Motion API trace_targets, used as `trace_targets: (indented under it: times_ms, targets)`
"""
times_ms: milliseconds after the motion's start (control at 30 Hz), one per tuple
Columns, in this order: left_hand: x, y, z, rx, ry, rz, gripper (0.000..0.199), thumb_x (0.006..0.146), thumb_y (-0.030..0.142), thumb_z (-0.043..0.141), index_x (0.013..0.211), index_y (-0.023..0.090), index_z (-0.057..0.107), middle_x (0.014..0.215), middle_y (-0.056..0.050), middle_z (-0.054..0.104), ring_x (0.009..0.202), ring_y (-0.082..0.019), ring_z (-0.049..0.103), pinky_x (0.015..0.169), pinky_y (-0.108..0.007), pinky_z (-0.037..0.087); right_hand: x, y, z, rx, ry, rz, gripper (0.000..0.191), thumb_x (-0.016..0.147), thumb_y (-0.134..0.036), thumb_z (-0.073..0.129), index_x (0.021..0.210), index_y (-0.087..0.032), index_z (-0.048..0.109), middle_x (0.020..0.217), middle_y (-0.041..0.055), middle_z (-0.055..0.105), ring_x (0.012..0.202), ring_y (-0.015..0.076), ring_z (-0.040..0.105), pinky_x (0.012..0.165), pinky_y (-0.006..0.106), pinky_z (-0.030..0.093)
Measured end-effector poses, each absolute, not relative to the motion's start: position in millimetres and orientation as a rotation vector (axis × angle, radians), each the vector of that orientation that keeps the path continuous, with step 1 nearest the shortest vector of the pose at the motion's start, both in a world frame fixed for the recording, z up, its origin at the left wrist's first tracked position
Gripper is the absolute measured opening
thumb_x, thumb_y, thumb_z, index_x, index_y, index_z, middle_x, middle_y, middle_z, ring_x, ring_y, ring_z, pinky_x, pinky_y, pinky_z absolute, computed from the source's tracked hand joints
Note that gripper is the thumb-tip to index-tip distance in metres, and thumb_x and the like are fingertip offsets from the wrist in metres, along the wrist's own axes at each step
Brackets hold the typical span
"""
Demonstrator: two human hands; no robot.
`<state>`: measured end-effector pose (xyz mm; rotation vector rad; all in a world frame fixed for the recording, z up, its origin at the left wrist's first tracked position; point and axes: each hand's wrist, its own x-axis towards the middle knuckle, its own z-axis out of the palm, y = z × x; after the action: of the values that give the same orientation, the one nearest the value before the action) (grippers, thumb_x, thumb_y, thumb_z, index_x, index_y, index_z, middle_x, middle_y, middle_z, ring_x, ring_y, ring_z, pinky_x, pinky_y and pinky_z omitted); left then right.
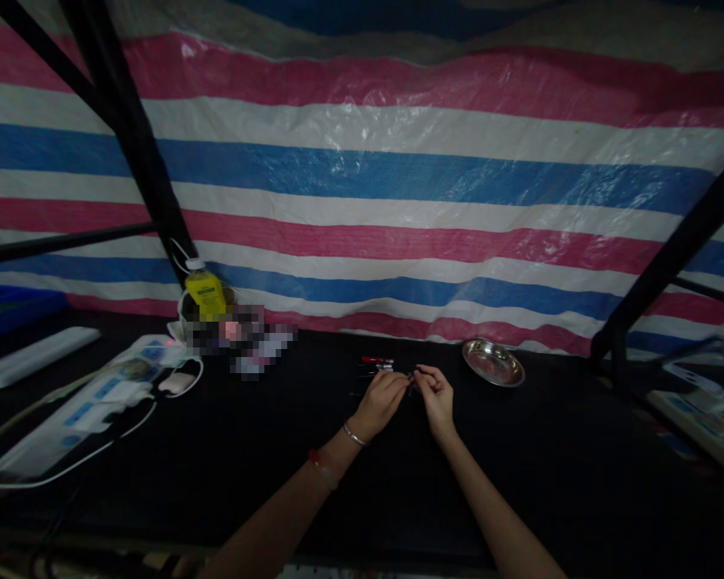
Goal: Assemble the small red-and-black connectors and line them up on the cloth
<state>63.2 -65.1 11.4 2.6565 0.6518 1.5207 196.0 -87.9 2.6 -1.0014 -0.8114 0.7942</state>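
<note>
My left hand and my right hand meet over the middle of the black table, fingertips pinched close together. Between them is something small and dark, too small and dim to name. Just beyond my left hand lies a slim red tube-like item with a shiny silver end. Beside it, partly covered by my left hand, are dark items of similar shape. A round, shallow metal dish sits to the right of my right hand.
At left, a white power strip with plugs and cables runs across the black table. Behind it stands a yellow bottle near blurred-out items. Black metal posts rise at both sides, before a striped plastic sheet.
</note>
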Motion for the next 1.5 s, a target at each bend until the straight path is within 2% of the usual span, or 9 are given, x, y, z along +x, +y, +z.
trace_targets:
  times_ms: [167, 567, 733, 967, 1500]
  targets:
    - [62.7, -65.6, 12.4, 2.668, 0.649, 1.510, 0.018, 0.089, 0.014, 0.042, 0.093, 0.017, 0.060, 0.089, -0.004, 0.066, 0.083, -0.013, 0.059, 0.081, -0.032, 0.049, 200.8, -87.1, 4.6, -1.005, -0.710, 0.795, 0.040, 0.059, -0.041, 0.075, 0.088, -0.016, 0.062, 0.065, 0.0016, 0.069, 0.057, 0.0139, 0.061, 0.057, 0.025, 0.046]
    - [61.8, -62.4, 10.6, 2.601, 0.737, 1.529, 0.018, 0.088, 0.013, 0.043, 0.090, 0.018, 0.060, 0.089, -0.004, 0.066, 0.084, -0.014, 0.060, 0.082, -0.033, 0.050, 203.5, -83.6, 2.5, -0.970, -0.705, 0.894, 0.032, 0.056, -0.040, 0.077, 0.076, -0.017, 0.066, 0.067, 0.0017, 0.069, 0.057, 0.0122, 0.060, 0.053, 0.022, 0.043]
    - [61.0, -60.4, 9.6, 2.584, 0.746, 1.546, 0.016, 0.087, 0.012, 0.045, 0.090, 0.018, 0.060, 0.089, -0.004, 0.066, 0.085, -0.015, 0.060, 0.083, -0.033, 0.049, 203.1, -83.6, 4.4, -0.909, -0.697, 1.027, 0.030, 0.056, -0.039, 0.077, 0.074, -0.017, 0.066, 0.068, 0.0034, 0.069, 0.061, 0.0144, 0.063, 0.053, 0.022, 0.045]
    - [61.5, -61.4, 10.9, 2.607, 0.692, 1.533, 0.016, 0.087, 0.012, 0.045, 0.092, 0.018, 0.059, 0.088, -0.003, 0.066, 0.085, -0.014, 0.060, 0.083, -0.032, 0.049, 204.6, -84.1, 5.6, -0.866, -0.602, 1.054, 0.031, 0.054, -0.034, 0.079, 0.076, -0.018, 0.066, 0.070, 0.0037, 0.070, 0.063, 0.0156, 0.065, 0.053, 0.022, 0.047]
    - [61.4, -65.1, 14.9, 2.600, 0.665, 1.471, 0.019, 0.089, 0.015, 0.044, 0.092, 0.019, 0.061, 0.089, -0.003, 0.067, 0.085, -0.013, 0.061, 0.083, -0.031, 0.050, 205.9, -84.4, 3.0, -0.906, -0.645, 1.028, 0.033, 0.057, -0.038, 0.077, 0.080, -0.016, 0.066, 0.070, 0.0055, 0.070, 0.063, 0.0179, 0.066, 0.053, 0.026, 0.049]
